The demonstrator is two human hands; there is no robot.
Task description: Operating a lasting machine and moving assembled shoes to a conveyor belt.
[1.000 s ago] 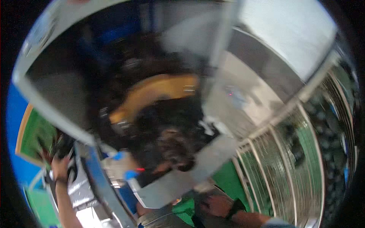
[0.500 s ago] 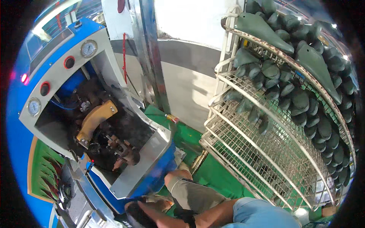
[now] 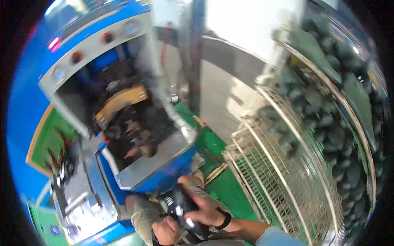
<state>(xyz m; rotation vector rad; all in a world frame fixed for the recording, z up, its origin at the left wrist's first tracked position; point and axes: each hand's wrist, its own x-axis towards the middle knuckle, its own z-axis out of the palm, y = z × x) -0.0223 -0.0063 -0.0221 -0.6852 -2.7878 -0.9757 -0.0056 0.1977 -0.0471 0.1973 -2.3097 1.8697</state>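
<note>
Low in the view, over my lap, a black shoe upper (image 3: 182, 205) with a few pale marks lies between my two hands, blurred by motion. My right hand (image 3: 205, 211) is closed over its right side, fingers along the top. At its near left edge my left hand (image 3: 166, 230) is closed on it, thumb showing. Whether a last sits inside the upper cannot be made out. Just ahead stands a blue and grey machine (image 3: 156, 166) with a dark cavity, a curved tan pad (image 3: 123, 102) and metal parts inside.
To the right a cream wire rack (image 3: 279, 164) carries several dark green shoe lasts (image 3: 332, 135) on its upper shelves. Two round gauges and red-ringed knobs (image 3: 108, 37) are on the machine's frame. A grey side table (image 3: 82, 201) stands at left, above a green floor (image 3: 221, 184).
My view has swung, so the machine and rack sit further right. The black upper has come up from the lower edge into fuller view, and both my hands now show on it.
</note>
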